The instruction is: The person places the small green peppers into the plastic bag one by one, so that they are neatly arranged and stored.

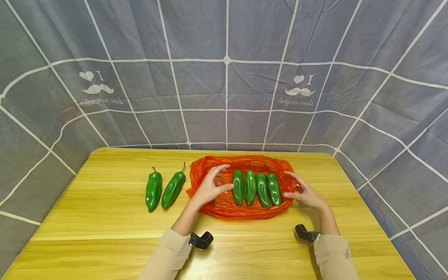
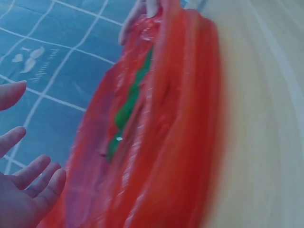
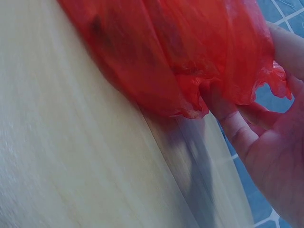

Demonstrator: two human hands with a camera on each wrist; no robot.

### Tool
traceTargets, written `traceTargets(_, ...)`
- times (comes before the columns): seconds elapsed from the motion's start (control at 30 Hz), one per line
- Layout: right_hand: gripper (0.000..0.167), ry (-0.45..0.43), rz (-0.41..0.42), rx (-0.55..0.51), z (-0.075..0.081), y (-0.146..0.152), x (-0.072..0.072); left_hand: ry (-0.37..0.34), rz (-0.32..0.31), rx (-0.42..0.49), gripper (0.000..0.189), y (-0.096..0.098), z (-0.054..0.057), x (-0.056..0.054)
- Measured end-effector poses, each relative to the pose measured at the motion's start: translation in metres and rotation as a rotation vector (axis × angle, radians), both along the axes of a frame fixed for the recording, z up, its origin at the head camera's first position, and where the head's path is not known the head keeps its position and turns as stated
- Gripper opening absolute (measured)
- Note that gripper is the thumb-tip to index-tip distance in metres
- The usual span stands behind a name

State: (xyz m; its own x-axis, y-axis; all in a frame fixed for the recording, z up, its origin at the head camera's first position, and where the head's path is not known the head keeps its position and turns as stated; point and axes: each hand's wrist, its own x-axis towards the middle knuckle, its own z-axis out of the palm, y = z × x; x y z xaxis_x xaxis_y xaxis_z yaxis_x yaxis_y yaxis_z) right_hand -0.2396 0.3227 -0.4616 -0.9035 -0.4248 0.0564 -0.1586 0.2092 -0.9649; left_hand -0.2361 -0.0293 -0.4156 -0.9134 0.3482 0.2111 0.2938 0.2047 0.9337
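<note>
A thin red plastic bag lies spread with its mouth up. Several green peppers lie side by side inside it. My left hand hovers over the bag's left part with fingers apart, the thumb right by the leftmost pepper. In the left wrist view its fingers are spread and hold nothing. At the bag's right end, my right hand holds the rim between thumb and fingers. The right wrist view shows the thumb tucked into the crumpled red edge, its tip hidden by the plastic.
Two more green peppers lie left of the bag, one straight and one slanted. The wooden table ends at a grey-blue curtain with white grid lines. Black wrist mounts sit at both cuffs.
</note>
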Motion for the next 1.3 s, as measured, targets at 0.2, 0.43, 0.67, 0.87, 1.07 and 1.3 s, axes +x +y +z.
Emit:
traceTargets(0.2,0.072,-0.01,0.005,-0.004,0.001,0.0,0.0,0.053,0.028,0.049,0.054,-0.019,0.025,0.014)
traceTargets(0.43,0.073,-0.014,-0.009,0.02,0.003,0.0,0.001,0.07,0.128,0.084,0.055,-0.054,0.009,0.004)
traceTargets(0.67,0.073,-0.03,-0.008,0.016,0.006,-0.002,0.002,0.025,0.223,0.094,0.055,-0.09,0.006,0.007)
traceTargets(0.87,0.073,-0.042,-0.014,0.018,0.006,-0.002,0.003,0.007,0.305,0.074,0.058,-0.116,-0.002,0.008)
traceTargets(1.07,0.072,-0.031,-0.01,0.023,0.004,-0.001,0.002,0.002,0.39,0.021,0.06,-0.14,-0.008,0.011)
traceTargets(1.3,0.072,-0.033,-0.014,0.024,0.004,-0.001,0.002,-0.051,0.473,-0.03,0.064,-0.167,-0.017,0.011)
